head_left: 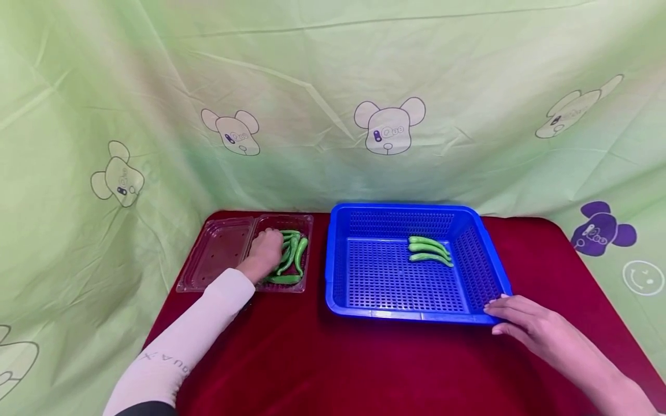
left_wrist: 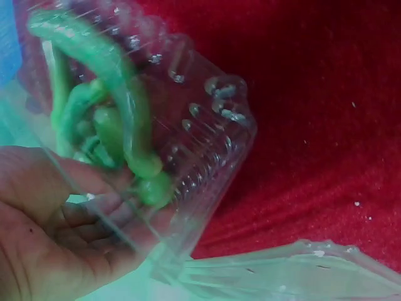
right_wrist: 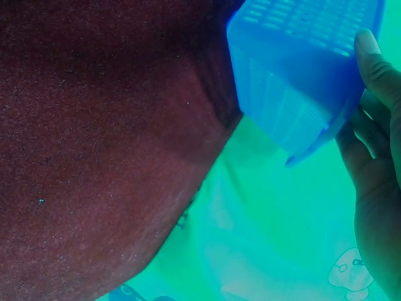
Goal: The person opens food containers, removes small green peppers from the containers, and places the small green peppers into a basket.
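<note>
My left hand (head_left: pixel 266 252) reaches down into a clear plastic clamshell box (head_left: pixel 310 254) at the left, among several green chili peppers (head_left: pixel 300 254). In the left wrist view its fingers (left_wrist: pixel 94 219) bend close to the end of a chili pepper (left_wrist: pixel 125 81); glare and clear plastic hide whether they pinch it. At the near right corner of a blue plastic basket (head_left: pixel 411 316), my right hand (head_left: pixel 533 323) holds the rim, its thumb and fingers on either side. Three green chili peppers (head_left: pixel 429 247) lie side by side inside the basket, toward its right wall.
The box's clear lid (head_left: pixel 215 254) lies folded back to the left. A dark red cloth (head_left: pixel 364 370) covers the table. Behind and at both sides hangs a pale green curtain (head_left: pixel 312 69) with printed bear heads.
</note>
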A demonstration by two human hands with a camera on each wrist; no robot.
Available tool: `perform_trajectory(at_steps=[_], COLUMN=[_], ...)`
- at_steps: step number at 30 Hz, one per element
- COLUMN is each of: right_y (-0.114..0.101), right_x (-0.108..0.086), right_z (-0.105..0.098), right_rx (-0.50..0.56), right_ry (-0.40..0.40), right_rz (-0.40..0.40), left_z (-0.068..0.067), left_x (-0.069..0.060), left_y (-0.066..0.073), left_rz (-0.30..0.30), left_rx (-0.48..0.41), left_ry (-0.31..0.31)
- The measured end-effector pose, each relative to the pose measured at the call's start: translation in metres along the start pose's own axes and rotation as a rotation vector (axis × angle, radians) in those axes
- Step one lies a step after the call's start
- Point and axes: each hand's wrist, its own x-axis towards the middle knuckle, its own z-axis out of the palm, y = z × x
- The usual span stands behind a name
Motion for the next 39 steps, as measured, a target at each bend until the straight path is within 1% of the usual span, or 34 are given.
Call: perform_trajectory(at_steps=[3,5,9,11,14,15,17,19,22,25,27,29,32,35,37,39], right_y=[-0.001,-0.001,-0.001,-0.002,-0.002,-0.002,-0.002,-0.002,-0.002,-0.002,-0.002,-0.002,-0.002,-0.002,-0.003,-0.004], right_x=[0.000,0.000,0.001,0.001,0.001,0.000,0.000,0.000,0.000,0.000,0.000,0.000,0.000,-0.001,-0.001,-0.001], right_z=[0.001,0.001,0.000,-0.001,-0.001,-0.001,-0.001,-0.001,0.000,0.000,-0.001,-0.001,0.000,0.001,0.001,0.001], right_rx=[0.018,0.018,0.016,0.014,0.019,0.021,0.016,0.017,0.017,0.015,0.009,0.013,0.017,0.013,0.021,0.018], right_ry=[0.000,0.000,0.000,-0.003,-0.012,-0.015,-0.019,-0.018,-0.015,-0.015,-0.012,-0.009,-0.003,-0.001,0.007,0.012], right_rz=[0.003,0.003,0.007,0.011,0.025,0.030,0.031,0.031,0.028,0.027,0.027,0.027,0.020,0.005,0.011,0.008], left_z=[-0.004,-0.012,-0.040,-0.055,-0.072,-0.077,-0.086,-0.093,-0.099,-0.102,-0.102,-0.102,-0.100,-0.093,-0.086,-0.076], left_x=[-0.001,0.000,0.003,0.004,0.003,0.003,0.002,0.003,0.004,0.008,0.013,0.018,0.024,0.027,0.026,0.025], left_y=[-0.002,-0.005,-0.011,-0.012,-0.010,-0.006,0.005,0.022,0.055,0.093,0.121,0.148,0.191,0.233,0.259,0.281], left_rz=[0.002,-0.010,-0.035,-0.032,0.000,0.020,0.067,0.116,0.192,0.289,0.356,0.412,0.472,0.516,0.536,0.551], left_rx=[-0.019,-0.030,-0.041,-0.058,-0.100,-0.116,-0.153,-0.190,-0.228,-0.198,-0.158,-0.123,-0.076,-0.013,0.019,0.059], left_ry=[0.038,0.066,0.131,0.160,0.199,0.213,0.231,0.232,0.215,0.214,0.227,0.232,0.199,0.127,0.082,0.052])
